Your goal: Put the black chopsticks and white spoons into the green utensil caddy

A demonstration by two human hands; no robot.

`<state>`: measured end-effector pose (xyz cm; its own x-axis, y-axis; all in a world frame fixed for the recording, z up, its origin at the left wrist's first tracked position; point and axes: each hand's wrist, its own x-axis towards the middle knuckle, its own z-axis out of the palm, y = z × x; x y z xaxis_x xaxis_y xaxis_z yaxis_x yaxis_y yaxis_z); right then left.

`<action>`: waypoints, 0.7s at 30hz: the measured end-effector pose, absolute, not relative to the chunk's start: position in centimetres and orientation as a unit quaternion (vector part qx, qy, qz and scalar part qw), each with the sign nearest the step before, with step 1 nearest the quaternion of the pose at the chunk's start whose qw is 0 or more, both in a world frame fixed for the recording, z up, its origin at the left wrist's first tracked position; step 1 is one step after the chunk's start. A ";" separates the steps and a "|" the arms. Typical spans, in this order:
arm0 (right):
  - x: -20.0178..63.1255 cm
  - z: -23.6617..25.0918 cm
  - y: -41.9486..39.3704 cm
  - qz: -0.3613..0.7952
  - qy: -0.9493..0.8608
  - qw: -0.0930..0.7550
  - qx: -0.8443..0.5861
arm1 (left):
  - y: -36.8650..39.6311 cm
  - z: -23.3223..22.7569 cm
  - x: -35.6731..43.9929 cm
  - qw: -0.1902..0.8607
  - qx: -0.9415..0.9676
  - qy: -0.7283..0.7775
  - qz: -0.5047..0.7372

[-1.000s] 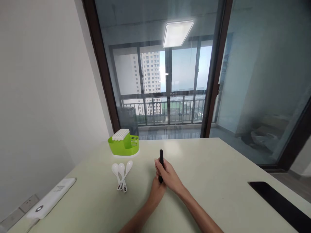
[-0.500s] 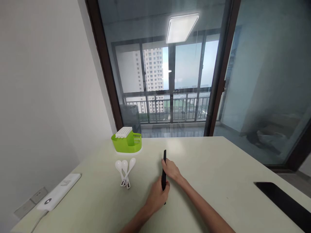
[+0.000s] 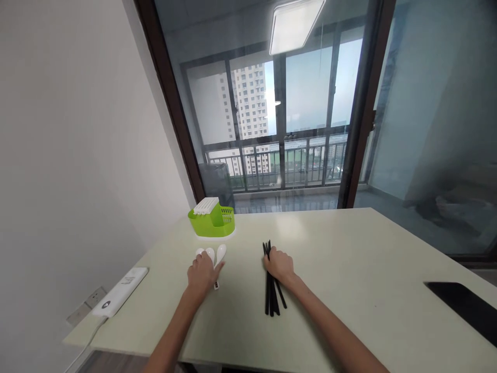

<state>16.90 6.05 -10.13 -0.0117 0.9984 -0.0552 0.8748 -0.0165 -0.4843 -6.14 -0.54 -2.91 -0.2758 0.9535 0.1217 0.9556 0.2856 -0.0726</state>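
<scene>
The pale green table (image 3: 349, 259) ran out toward a wide glass door; everything else is placed against the green caddy (image 3: 213, 221) standing at the table's far left. Well to the right of the caddy, at the near right edge, lay a flat black slab (image 3: 462, 305). To the near left of the caddy sat a white power strip (image 3: 120, 291). The right hand (image 3: 279, 264), nearer than the caddy and to its right, rested curled over a bundle of black chopsticks (image 3: 272, 298) lying flat. Just in front of the caddy, the left hand (image 3: 202, 272) covered the white spoons (image 3: 217, 254), fingers bent; whether it gripped them could not be told.
</scene>
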 end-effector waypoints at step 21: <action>19.5 -13.5 5.5 0.286 -0.626 0.476 -0.548 | 1.0 -3.6 -8.1 -0.019 -0.594 -0.799 0.091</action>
<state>19.52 5.49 -13.47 0.0530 0.9579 0.2821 0.4133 0.2361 -0.8795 -8.06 1.03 -3.62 -0.2934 0.9459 -0.1383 0.9527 0.2774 -0.1239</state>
